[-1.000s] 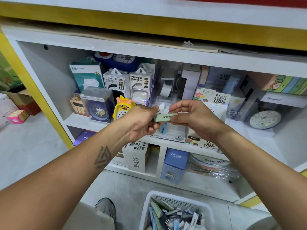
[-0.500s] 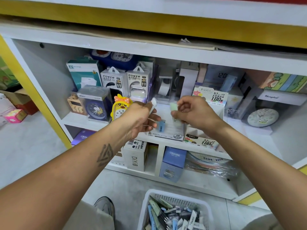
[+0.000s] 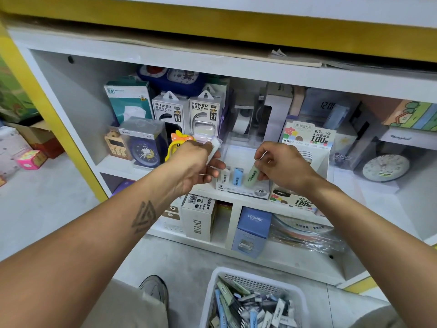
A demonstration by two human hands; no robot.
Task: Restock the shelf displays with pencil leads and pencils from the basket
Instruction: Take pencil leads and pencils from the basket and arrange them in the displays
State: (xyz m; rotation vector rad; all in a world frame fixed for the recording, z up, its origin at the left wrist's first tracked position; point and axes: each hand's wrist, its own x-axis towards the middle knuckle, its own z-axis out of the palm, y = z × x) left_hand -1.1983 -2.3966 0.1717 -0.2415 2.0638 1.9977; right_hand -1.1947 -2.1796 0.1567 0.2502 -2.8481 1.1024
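- The right hand (image 3: 282, 166) pinches a pale green lead case (image 3: 250, 175) between thumb and fingers, the case tilted with its lower end down inside the clear display box (image 3: 243, 185) marked 2B.
- The left hand (image 3: 196, 165) grips a white lead case (image 3: 214, 150) that sticks up at the hand's 1 o'clock; the lower fingers are loosely spread.
- Between the two hands, a white case and a blue case (image 3: 237, 176) stand upright in the display box, just at 9 o'clock of the green one.
- At 12 o'clock of the right hand stands a 0.7 HB lead display carton (image 3: 309, 136).
- At 6 o'clock, low on the floor, the white basket (image 3: 236, 275) holds a jumble of lead cases and dark pencils.
- The shelf (image 3: 132, 166) also carries clocks and power bank boxes at 10 o'clock of the left hand.
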